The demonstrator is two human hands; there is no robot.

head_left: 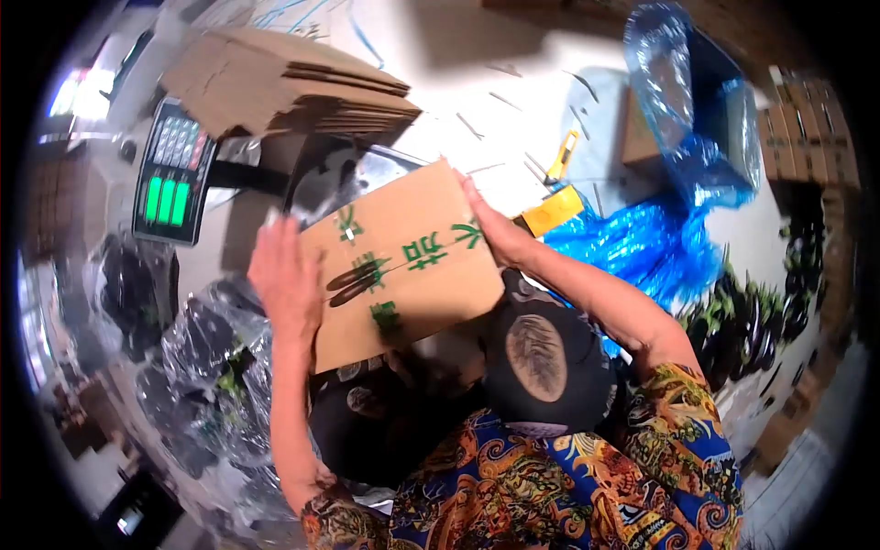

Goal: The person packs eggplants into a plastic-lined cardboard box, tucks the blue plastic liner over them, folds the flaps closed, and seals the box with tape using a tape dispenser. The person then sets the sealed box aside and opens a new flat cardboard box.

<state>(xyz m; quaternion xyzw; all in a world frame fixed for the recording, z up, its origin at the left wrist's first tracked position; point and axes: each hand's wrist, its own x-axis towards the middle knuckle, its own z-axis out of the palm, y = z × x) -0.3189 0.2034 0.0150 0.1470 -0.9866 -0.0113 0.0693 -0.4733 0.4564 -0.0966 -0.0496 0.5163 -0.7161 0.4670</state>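
Observation:
A closed cardboard box (403,302) with green printed characters and a drawing of long dark vegetables rests tilted just above or against my dark-clothed knees. My left hand (289,280) presses along its left side, and the fingertips reach the upper left corner. On the opposite side, my right hand (495,225) grips the right edge near the top corner. Both hands hold the box between them. The undersides of the fingers are hidden. Behind the box lies a shiny metal surface, partly covered by it.
A scale display (170,174) with green digits stands at left beside stacked flattened cartons (284,82). A yellow utility knife (563,158) lies on the floor. Blue plastic (632,243) spreads at right. Dark vegetables (742,321) lie right; clear plastic bags (206,367) lie left.

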